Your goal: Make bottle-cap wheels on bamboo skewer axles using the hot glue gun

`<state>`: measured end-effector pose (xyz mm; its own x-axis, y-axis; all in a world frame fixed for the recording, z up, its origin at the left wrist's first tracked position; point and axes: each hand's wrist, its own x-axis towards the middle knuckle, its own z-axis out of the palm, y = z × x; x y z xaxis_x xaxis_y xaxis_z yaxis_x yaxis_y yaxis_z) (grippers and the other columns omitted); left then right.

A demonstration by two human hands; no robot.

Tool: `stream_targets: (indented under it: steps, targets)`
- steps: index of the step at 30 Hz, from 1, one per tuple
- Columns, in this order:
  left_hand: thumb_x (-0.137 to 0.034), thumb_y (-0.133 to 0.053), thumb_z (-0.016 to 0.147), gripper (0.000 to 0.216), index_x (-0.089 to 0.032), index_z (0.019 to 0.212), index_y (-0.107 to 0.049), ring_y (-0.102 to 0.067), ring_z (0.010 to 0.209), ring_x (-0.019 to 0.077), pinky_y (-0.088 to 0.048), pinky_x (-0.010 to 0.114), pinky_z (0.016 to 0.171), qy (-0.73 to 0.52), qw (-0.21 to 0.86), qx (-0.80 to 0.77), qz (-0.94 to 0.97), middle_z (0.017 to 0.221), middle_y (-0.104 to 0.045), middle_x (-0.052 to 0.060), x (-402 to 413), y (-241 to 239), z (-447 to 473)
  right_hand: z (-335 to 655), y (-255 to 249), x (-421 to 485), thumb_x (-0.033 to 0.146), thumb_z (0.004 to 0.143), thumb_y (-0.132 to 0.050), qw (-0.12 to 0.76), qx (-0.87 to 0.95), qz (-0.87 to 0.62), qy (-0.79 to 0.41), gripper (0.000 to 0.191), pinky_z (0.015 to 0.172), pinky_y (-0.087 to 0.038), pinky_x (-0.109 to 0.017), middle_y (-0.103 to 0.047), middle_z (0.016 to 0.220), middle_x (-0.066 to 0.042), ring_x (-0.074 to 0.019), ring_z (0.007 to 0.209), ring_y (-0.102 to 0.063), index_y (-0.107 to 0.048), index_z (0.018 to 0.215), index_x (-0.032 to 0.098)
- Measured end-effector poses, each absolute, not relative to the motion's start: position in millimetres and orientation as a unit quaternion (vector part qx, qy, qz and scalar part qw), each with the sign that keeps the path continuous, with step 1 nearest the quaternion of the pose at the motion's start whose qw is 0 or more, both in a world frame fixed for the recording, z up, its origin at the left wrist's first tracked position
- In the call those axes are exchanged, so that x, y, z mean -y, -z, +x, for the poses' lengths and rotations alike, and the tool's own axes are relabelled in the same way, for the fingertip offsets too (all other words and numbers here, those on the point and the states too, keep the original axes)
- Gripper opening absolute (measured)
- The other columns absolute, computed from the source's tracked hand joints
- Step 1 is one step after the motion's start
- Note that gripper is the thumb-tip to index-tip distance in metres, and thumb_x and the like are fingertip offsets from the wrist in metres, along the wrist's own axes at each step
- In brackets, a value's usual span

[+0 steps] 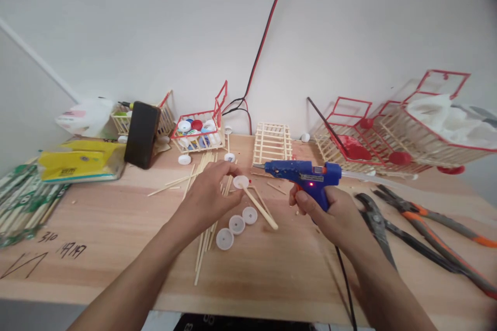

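Between the thumb and fingers of my left hand point(209, 191) is a white bottle cap point(240, 182). A wooden stick point(261, 207) stands out from the cap's inside and slants toward me. My right hand point(330, 212) is wrapped round the handle of a blue glue gun point(303, 173). Its nozzle points left, above and to the right of the cap, apart from it, and a red light glows on its side. Several white caps point(236, 224) lie in a slanting row below my left hand. Loose thin sticks point(204, 248) lie partly hidden under that hand.
Small stick-built carts point(200, 132) with red handles stand along the wall. A slatted stick frame point(272, 145) sits behind the glue gun. Pliers point(415, 212) lie at right. A phone point(142, 134), a yellow packet point(81, 160) and wrapped sticks point(29, 201) are at left. A cord point(345, 289) hangs over the front edge.
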<state>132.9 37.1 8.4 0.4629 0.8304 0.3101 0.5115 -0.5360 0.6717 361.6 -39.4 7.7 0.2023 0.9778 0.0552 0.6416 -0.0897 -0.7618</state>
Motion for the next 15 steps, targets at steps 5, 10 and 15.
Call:
stream_targets:
  steps: [5,10,15]
  targets:
    - [-0.015,-0.059,0.073,0.019,-0.02,0.091,-0.06,-0.058,0.091,0.018,-0.042,0.032,0.08,-0.311,0.273,-0.412,0.812,0.095,-0.065,0.0,-37,-8,135,362,-8,39,0.055,0.078,-0.053,0.348,0.573,-0.707,-0.226,0.04,0.056,-0.043,-0.028,-0.064,0.065,-0.004,-0.0176,0.059,-0.058,-0.064,0.073,0.018]
    - [-0.017,-0.059,0.074,0.016,-0.02,0.09,-0.06,-0.058,0.09,0.0195,-0.043,0.035,0.081,-0.302,0.266,-0.422,0.812,0.095,-0.065,0.001,-37,-10,135,365,-20,43,0.056,0.08,-0.05,0.36,0.553,-0.725,-0.194,0.041,0.052,-0.041,-0.026,-0.062,0.064,-0.004,-0.0157,0.056,-0.055,-0.064,0.079,0.017]
    - [-0.021,-0.06,0.073,0.018,-0.021,0.09,-0.061,-0.058,0.09,0.0205,-0.045,0.036,0.082,-0.299,0.247,-0.431,0.815,0.097,-0.066,0.001,-37,-11,133,389,-40,67,0.061,0.082,-0.046,0.362,0.562,-0.721,-0.184,0.047,0.049,-0.041,-0.025,-0.059,0.059,-0.003,-0.0136,0.052,-0.052,-0.059,0.067,0.018]
